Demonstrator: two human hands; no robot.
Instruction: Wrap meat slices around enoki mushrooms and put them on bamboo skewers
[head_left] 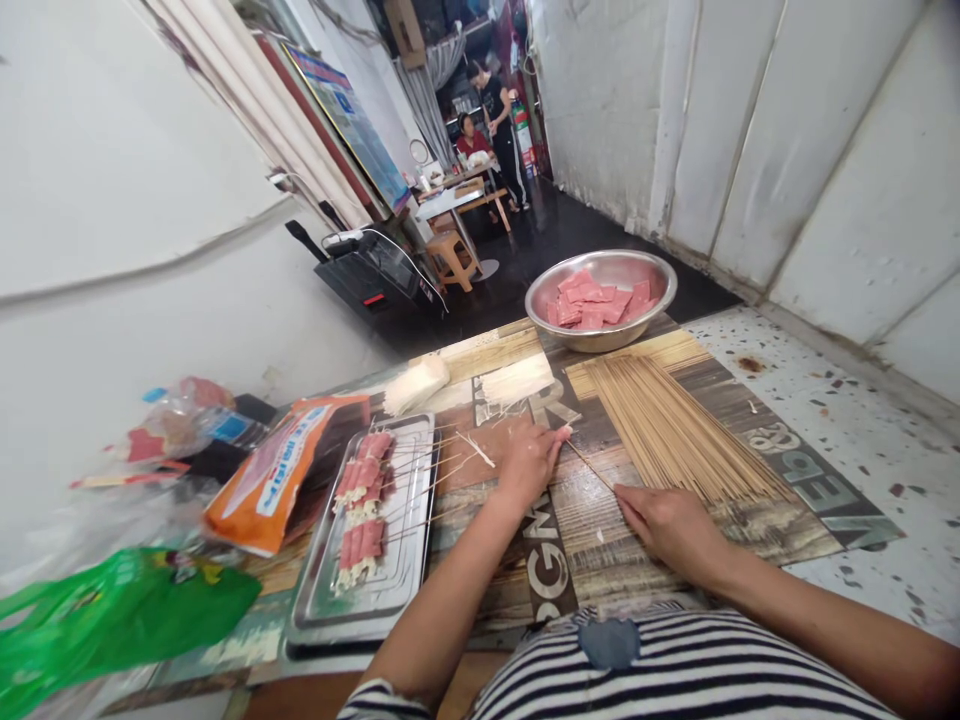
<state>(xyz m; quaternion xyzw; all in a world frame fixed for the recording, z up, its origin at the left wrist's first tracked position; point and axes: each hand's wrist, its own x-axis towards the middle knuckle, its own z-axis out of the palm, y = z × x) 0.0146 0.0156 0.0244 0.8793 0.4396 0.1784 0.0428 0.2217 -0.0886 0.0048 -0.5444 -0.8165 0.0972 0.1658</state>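
Note:
My left hand is closed around a small pink meat roll, most of it hidden by the fingers. In my right hand, the fingers pinch the rear end of a bamboo skewer. The skewer's far tip meets the roll at my left fingertips; how deep it goes in, I cannot tell. Left of my forearm, a metal tray carries several skewered meat rolls with pale enoki ends. Beyond my left hand lie two bunches of enoki mushrooms.
A steel bowl with pink meat slices stands at the table's far edge. Many bamboo skewers lie fanned out at right. An orange package and a green plastic bag lie at left. Two people are in the background.

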